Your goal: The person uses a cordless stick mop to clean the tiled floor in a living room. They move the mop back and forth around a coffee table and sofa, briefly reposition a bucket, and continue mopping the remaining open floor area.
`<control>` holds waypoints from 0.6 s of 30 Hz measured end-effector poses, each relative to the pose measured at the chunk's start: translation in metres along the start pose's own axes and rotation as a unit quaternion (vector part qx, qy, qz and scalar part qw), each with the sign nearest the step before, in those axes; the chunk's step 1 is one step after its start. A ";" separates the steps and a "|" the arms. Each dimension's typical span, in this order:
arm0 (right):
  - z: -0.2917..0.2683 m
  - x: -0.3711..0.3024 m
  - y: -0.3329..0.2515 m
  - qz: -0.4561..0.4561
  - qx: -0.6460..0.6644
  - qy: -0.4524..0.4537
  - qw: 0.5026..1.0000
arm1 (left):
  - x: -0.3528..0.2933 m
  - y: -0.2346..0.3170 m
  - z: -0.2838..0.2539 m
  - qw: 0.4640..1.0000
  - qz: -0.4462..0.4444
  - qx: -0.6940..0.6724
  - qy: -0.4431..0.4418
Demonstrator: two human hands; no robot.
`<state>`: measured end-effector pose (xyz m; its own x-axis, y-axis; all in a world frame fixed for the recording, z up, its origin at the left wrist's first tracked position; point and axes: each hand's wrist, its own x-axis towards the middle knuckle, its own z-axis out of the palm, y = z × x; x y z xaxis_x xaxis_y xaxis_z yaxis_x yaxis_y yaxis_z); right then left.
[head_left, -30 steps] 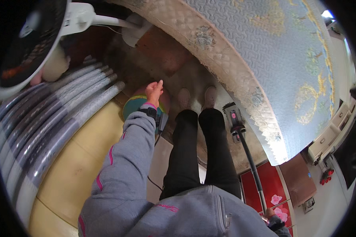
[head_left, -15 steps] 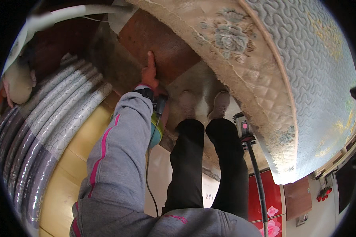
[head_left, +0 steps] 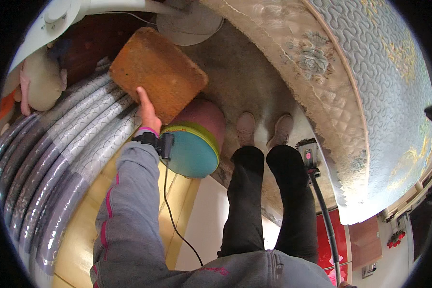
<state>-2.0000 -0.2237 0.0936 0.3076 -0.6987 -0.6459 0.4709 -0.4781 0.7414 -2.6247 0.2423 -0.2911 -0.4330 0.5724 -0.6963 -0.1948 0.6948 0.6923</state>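
Note:
My left hand [head_left: 149,113] is closed on the near edge of a square brown wooden board [head_left: 159,72] with rounded corners, like a stool seat. Its thumb or a finger lies along the face of the board; the other fingers are hidden. Any legs below the board are out of sight. At the lower right edge a sliver of my right hand [head_left: 346,285] shows at the upper end of a vacuum cleaner's wand [head_left: 327,221], seemingly wrapped round it. The flat floor head [head_left: 309,152] rests on the floor beside my right foot.
Close to my left wrist stands a round pink bin [head_left: 204,115] with a blue-green lid [head_left: 189,152]. Plastic-wrapped rolls [head_left: 77,144] lie at left by a plush toy [head_left: 42,79]. A white round base [head_left: 189,24] stands beyond the board. A quilted bed [head_left: 369,96] fills the right.
My left hand has moved left with the board, which now sits raised and tilted near the rolls. The bin and the white base have come into fuller view.

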 end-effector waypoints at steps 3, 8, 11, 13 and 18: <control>0.005 -0.001 0.002 0.015 0.004 0.000 1.000 | 0.046 0.013 -0.043 0.993 -0.026 0.055 0.101; 0.012 0.001 0.025 0.056 0.007 -0.018 0.998 | 0.094 -0.035 -0.097 0.916 -0.026 0.364 0.166; 0.018 -0.002 0.048 0.072 0.017 -0.036 0.997 | 0.087 -0.061 -0.115 0.847 -0.030 0.511 0.141; 0.024 -0.005 0.063 0.079 0.036 -0.054 0.995 | 0.082 -0.069 -0.111 0.856 -0.016 0.515 0.053; 0.042 -0.008 0.068 -0.067 0.093 -0.035 0.993 | 0.029 -0.070 -0.077 0.919 0.029 0.392 -0.007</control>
<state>-2.0050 -0.2727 0.1565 0.1923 -0.6543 -0.7314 0.3407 -0.6544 0.6750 -2.6912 0.1768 -0.3457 -0.4107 0.6203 -0.6682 0.5250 0.7601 0.3829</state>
